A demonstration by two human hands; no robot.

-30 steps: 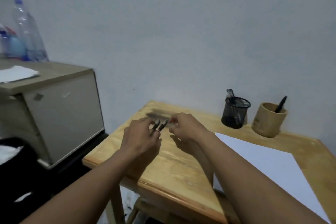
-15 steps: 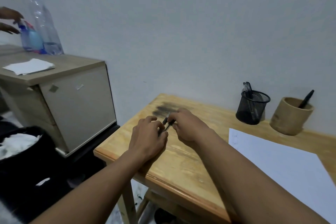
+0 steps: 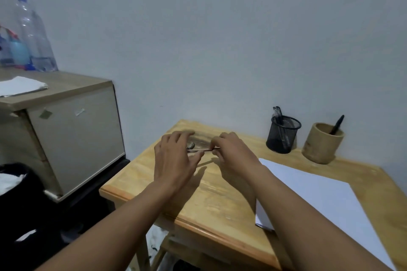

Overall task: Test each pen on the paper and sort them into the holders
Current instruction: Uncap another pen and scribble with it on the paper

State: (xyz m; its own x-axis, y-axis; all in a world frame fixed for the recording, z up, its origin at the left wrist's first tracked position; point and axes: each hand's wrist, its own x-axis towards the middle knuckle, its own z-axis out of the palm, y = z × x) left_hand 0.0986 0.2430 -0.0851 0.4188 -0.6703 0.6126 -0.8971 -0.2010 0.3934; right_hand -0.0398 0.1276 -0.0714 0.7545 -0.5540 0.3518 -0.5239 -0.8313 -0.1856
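My left hand (image 3: 174,160) hovers over the far left part of the wooden table (image 3: 209,202), fingers reaching forward, with a grey pen end (image 3: 191,145) showing between thumb and forefinger. My right hand (image 3: 233,154) pinches the right end of a thin pen (image 3: 202,150) that spans the gap between both hands. The black mesh holder (image 3: 283,136) at the back has a couple of pens (image 3: 278,114) in it. To its right, the wooden holder (image 3: 322,144) contains one black pen (image 3: 337,124). White paper (image 3: 319,193) lies on the right of the table.
A beige cabinet (image 3: 77,134) stands left of the table, with plastic bottles (image 3: 33,35) and a white cloth (image 3: 19,86) on top. A black bin (image 3: 17,182) with white contents sits on the floor at far left. The wall is right behind the holders.
My hands have drawn apart, and the thin pen now stretches between them. Another person's hand seen by the bottles half a second ago is gone.
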